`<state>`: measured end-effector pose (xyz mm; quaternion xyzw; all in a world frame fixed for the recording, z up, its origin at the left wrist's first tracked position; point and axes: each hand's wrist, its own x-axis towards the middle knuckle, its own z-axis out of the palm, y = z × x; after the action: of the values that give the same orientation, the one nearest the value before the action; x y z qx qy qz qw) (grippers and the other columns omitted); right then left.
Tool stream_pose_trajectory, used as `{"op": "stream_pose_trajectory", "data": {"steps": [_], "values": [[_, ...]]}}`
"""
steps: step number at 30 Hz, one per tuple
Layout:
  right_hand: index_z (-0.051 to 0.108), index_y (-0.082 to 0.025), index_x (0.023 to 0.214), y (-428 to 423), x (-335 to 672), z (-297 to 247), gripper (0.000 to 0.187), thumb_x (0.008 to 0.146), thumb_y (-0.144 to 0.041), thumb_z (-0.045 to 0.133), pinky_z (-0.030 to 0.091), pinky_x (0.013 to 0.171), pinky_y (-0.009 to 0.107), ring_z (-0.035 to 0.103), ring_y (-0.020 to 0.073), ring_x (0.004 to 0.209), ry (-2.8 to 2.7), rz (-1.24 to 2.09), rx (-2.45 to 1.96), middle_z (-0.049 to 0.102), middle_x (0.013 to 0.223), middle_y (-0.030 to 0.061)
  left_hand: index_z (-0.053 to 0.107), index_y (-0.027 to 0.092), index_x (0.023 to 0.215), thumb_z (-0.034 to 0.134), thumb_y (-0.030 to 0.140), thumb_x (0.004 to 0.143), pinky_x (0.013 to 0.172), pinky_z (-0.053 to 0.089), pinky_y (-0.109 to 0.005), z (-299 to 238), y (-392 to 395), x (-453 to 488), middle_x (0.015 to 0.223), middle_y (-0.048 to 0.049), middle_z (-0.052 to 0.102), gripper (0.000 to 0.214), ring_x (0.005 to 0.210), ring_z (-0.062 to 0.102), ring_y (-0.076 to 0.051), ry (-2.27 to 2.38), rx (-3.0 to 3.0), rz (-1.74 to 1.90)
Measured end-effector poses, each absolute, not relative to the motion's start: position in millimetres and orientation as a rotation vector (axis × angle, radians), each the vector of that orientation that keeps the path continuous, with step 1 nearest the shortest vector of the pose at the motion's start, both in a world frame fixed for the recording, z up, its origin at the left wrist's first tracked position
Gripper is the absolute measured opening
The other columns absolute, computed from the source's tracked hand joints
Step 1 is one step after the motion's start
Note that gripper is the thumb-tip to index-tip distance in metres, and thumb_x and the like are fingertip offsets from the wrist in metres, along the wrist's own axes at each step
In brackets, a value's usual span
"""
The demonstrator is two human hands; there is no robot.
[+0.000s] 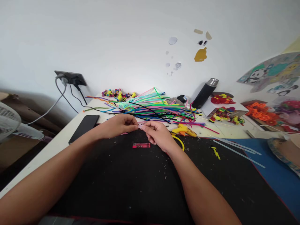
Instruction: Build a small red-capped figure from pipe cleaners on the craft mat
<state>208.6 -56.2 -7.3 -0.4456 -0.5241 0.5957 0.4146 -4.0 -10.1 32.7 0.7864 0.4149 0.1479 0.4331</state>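
My left hand (123, 125) and my right hand (158, 132) meet above the far part of a black mat (131, 181). Thumb and fingers of both are pinched on one small pale piece (140, 126), mostly covered by the fingertips; its exact kind is not clear. Just below the hands lies a red see-through lighter (141, 145). Behind them spreads a heap of many-coloured pipe cleaners (145, 107). Right of my right hand rests a yellow glue gun (185, 130) with an orange trigger.
A black phone (84, 128) lies at the left. Farther right are yellow pipe cleaner bits (215, 153), pale glue sticks (239, 153) and a leaning black flask (206, 93). Small figures (118, 93) line the wall. A fan (9, 118) stands beyond the table's left edge.
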Motion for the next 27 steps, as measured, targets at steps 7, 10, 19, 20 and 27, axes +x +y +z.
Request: {"op": "stream_pose_trajectory", "data": {"steps": [7, 10, 19, 20, 27], "values": [[0.063, -0.019, 0.086, -55.9, 209.1, -7.3, 0.040, 0.080, -0.056, 0.076, 0.026, 0.039, 0.020, 0.040, 0.0069, 0.038, -1.340, 1.488, -1.128, 0.049, 0.050, -0.0091, 0.065, 0.019, 0.086, 0.063, 0.052, 0.089, 0.056, 0.034, -0.024, 35.1, -12.4, -0.8, 0.069, 0.0040, 0.054, 0.033, 0.060, 0.045, -0.013, 1.057, 1.960, 0.370], [0.063, -0.019, 0.086, -56.3, 208.9, -7.2, 0.039, 0.081, -0.056, 0.075, 0.027, 0.039, 0.020, 0.040, 0.0069, 0.038, -1.348, 1.479, -1.129, 0.050, 0.050, -0.0088, 0.065, 0.019, 0.085, 0.063, 0.052, 0.088, 0.056, 0.034, -0.024, 35.3, -12.7, -0.8, 0.069, 0.0041, 0.054, 0.033, 0.059, 0.046, -0.013, 1.061, 1.960, 0.367], [0.063, -0.019, 0.086, -56.6, 208.2, -8.0, 0.034, 0.084, -0.052, 0.073, 0.027, 0.039, 0.020, 0.040, 0.0068, 0.038, -1.365, 1.475, -1.128, 0.050, 0.051, -0.0088, 0.066, 0.019, 0.084, 0.064, 0.052, 0.085, 0.057, 0.035, -0.024, 32.8, -12.0, -1.5, 0.070, 0.0027, 0.056, 0.033, 0.062, 0.048, -0.014, 1.073, 1.968, 0.389], [0.063, -0.019, 0.086, -56.6, 208.2, -8.0, 0.033, 0.085, -0.051, 0.073, 0.027, 0.040, 0.020, 0.040, 0.0068, 0.038, -1.365, 1.473, -1.128, 0.050, 0.051, -0.0088, 0.066, 0.019, 0.084, 0.064, 0.051, 0.085, 0.056, 0.035, -0.024, 32.5, -11.8, -1.4, 0.069, 0.0027, 0.056, 0.032, 0.062, 0.047, -0.014, 1.071, 1.966, 0.391], [0.064, -0.019, 0.089, -55.2, 208.8, -9.8, 0.033, 0.084, -0.050, 0.072, 0.027, 0.039, 0.020, 0.040, 0.0071, 0.039, -1.342, 1.461, -1.140, 0.051, 0.052, -0.0086, 0.066, 0.019, 0.084, 0.064, 0.046, 0.085, 0.057, 0.035, -0.024, 33.3, -12.7, -0.9, 0.070, 0.0025, 0.056, 0.027, 0.063, 0.048, -0.013, 1.059, 1.961, 0.396]]}}
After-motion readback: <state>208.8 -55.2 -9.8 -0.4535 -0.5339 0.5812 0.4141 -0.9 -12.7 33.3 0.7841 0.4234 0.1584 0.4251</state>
